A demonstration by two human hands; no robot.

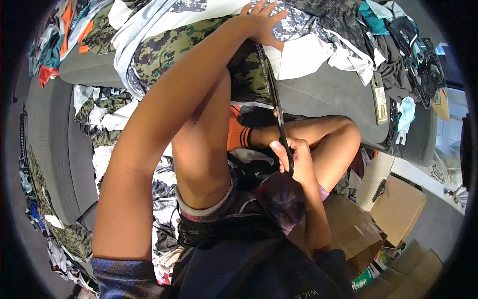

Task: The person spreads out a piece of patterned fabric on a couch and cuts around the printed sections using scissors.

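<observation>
Gripping scissors (279, 119), camouflage fabric (169, 47), grey sofa (318, 99), cardboard box (356, 229)

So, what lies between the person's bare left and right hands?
In the head view, long black-handled scissors, gripped by the right hand, point toward the left hand.

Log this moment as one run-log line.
left hand: spread over fabric; right hand: gripping scissors; scissors: pointing toward left hand

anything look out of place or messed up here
Mainly the clutter: camouflage and white fabric lies crumpled across the gray seat, with more scraps bunched at the picture's left, so it looks untidy. The black scissors in the right hand show no obvious damage, and no spill is visible.
</observation>
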